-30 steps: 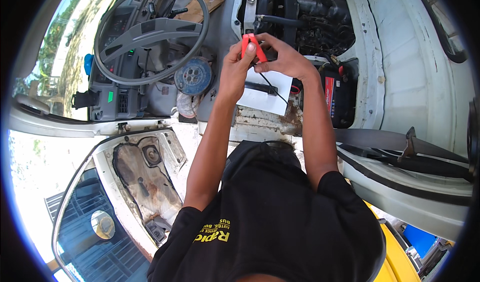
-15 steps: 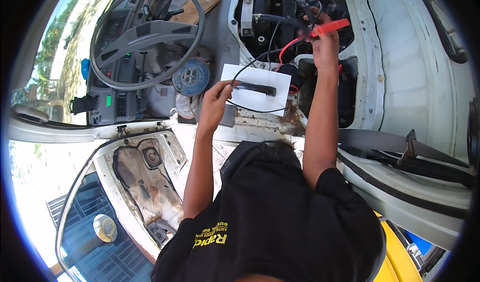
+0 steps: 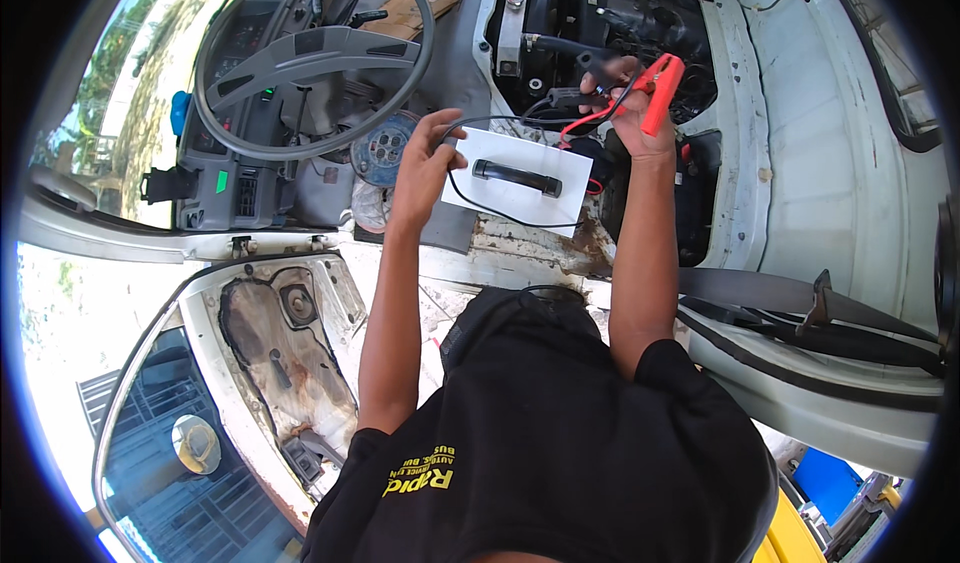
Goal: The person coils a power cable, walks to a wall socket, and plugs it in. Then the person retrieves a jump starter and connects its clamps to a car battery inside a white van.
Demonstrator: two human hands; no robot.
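Observation:
My right hand point(image 3: 642, 123) is closed around a red battery clamp point(image 3: 658, 98), its jaws pointing up. A dark shape at the same fingers, perhaps a black clamp, is blurred. From the hand a red cable point(image 3: 582, 123) and a black cable point(image 3: 512, 118) run left. In my left hand point(image 3: 428, 158) the black cable loops between curled fingers and thumb. Just to the right of it, a white box point(image 3: 560, 207) with a black carrying handle point(image 3: 516, 177) rests on the cab floor, and the cable droops along its near side.
Beyond the box lies an open engine bay point(image 3: 600, 23); to its right is a recess point(image 3: 698, 198) holding a dark unit. The steering wheel point(image 3: 420, 63) and a blue round object point(image 3: 385, 150) are at left. An open door point(image 3: 270, 363) stands at lower left.
My left hand has moved up and left, away from the box handle, lifting the black cable into a wider loop. The red clamp has turned from lying sideways to pointing up, slightly lower.

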